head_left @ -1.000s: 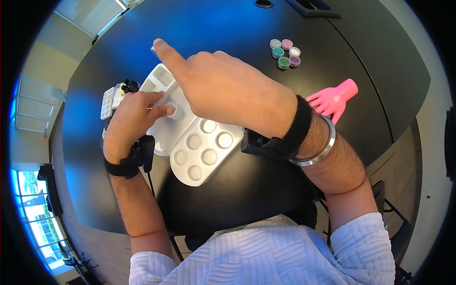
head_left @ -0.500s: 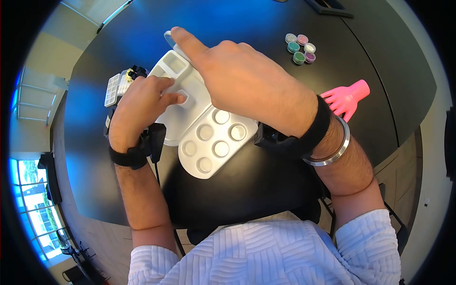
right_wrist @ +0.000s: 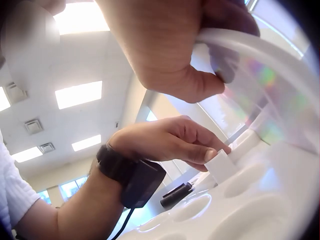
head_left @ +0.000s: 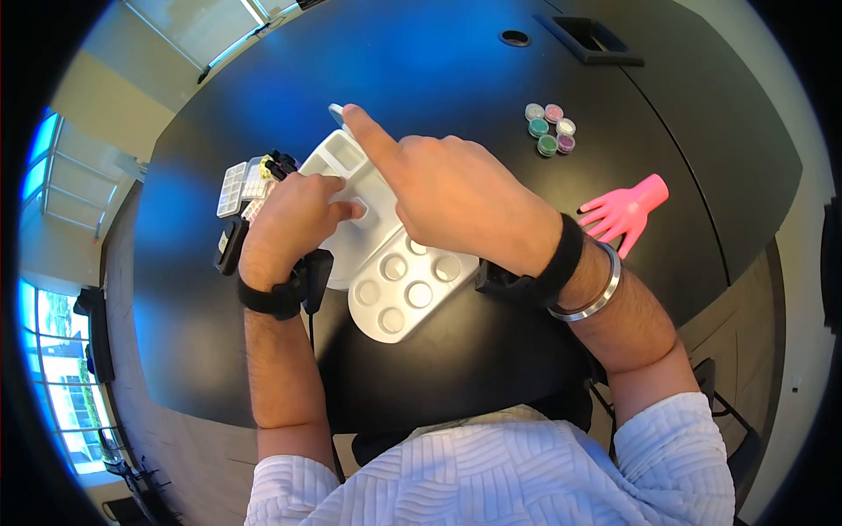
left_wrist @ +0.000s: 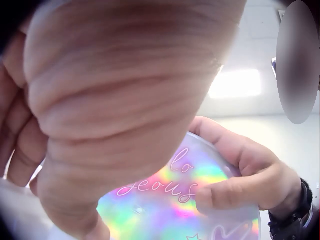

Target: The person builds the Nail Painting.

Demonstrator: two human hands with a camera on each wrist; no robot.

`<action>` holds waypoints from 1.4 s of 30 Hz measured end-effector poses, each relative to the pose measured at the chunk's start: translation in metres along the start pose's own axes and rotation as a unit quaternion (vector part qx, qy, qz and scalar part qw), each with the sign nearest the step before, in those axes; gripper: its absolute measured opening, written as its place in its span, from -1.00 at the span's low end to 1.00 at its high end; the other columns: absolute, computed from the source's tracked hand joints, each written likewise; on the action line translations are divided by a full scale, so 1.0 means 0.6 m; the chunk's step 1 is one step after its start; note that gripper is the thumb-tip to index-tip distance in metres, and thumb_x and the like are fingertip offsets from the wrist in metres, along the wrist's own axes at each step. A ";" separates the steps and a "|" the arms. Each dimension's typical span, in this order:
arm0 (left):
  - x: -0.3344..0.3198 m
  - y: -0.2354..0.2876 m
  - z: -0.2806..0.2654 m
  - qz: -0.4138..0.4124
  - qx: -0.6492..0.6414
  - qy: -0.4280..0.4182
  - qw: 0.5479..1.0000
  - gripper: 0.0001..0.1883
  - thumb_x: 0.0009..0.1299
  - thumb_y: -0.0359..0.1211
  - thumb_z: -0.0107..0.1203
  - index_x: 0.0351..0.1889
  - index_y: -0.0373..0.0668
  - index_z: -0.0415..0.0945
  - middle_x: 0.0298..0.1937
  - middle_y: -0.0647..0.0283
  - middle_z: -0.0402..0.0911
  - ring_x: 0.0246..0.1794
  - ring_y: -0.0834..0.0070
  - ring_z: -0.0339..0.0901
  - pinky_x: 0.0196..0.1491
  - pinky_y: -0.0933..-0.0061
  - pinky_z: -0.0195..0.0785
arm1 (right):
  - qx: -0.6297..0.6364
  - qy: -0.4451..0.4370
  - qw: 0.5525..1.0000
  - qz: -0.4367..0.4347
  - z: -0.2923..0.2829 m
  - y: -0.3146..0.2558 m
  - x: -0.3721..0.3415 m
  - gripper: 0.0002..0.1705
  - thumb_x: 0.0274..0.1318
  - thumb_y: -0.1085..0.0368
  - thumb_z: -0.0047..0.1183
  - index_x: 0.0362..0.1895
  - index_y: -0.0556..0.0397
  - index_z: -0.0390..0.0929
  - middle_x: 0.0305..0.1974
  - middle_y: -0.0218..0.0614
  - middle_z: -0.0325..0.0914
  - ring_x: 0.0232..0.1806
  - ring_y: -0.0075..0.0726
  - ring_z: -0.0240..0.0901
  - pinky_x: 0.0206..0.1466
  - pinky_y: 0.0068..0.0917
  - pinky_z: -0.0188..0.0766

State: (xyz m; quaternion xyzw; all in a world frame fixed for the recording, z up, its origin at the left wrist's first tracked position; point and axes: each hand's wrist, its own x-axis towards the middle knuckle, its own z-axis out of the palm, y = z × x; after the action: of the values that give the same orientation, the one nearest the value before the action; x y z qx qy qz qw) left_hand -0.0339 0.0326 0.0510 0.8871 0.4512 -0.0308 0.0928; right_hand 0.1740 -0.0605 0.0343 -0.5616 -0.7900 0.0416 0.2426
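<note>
An open white plastic case lies in front of me, its tray of several round wells folded toward me. My right hand grips the rim of the round iridescent lid, which carries script lettering. Its thumb lies on the shiny face, as the left wrist view shows, and its index finger stretches along the edge. My left hand is over the case's left side. In the right wrist view its thumb and fingers pinch a small white upright piece beside the wells.
Several small glitter pots with coloured contents stand at the back right. A pink model hand lies right of my right wrist. Small compartment boxes and a black device are at the left. A dark recessed frame is farther back.
The head view has shifted, so the table contents sit at different places in it. Both hands keep nearly the same places on the case and lid.
</note>
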 end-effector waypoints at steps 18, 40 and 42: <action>0.007 -0.025 0.025 0.103 -0.141 -0.040 0.984 -0.32 0.36 -0.14 0.57 0.40 -0.21 0.67 0.10 -0.09 0.83 0.14 -0.03 0.78 0.24 0.07 0.62 | 0.015 0.180 0.983 0.026 -0.037 0.158 0.021 -0.33 0.25 0.46 0.37 0.41 0.08 0.45 0.07 0.11 0.70 0.08 0.36 0.68 0.16 0.07 0.68; -0.045 -0.002 -0.056 0.218 -0.220 0.403 0.861 -0.88 0.51 -0.39 0.43 -0.20 -0.25 0.77 -0.39 0.38 0.73 -0.43 0.65 0.58 -0.38 0.53 0.33 | -0.244 0.023 0.964 0.103 -0.137 0.211 -0.208 -0.72 0.20 0.40 0.35 0.01 0.07 0.74 -0.22 -0.14 0.71 -0.07 0.12 0.69 0.04 -0.10 0.64; -0.044 -0.003 -0.055 0.233 -0.215 0.409 0.856 -0.88 0.50 -0.39 0.44 -0.20 -0.24 0.77 -0.38 0.37 0.74 -0.43 0.64 0.58 -0.38 0.53 0.34 | -0.211 -0.049 0.968 0.129 -0.151 0.220 -0.253 -0.65 0.16 0.33 0.42 0.05 0.07 0.75 -0.13 -0.11 0.72 0.04 0.14 0.66 0.14 -0.07 0.61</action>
State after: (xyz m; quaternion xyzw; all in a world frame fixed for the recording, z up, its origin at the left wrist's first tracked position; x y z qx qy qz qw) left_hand -0.0518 0.0192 0.0871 0.8570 0.2236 0.4549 0.0933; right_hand 0.3659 -0.1689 0.0181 -0.6943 -0.7129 -0.0677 0.0720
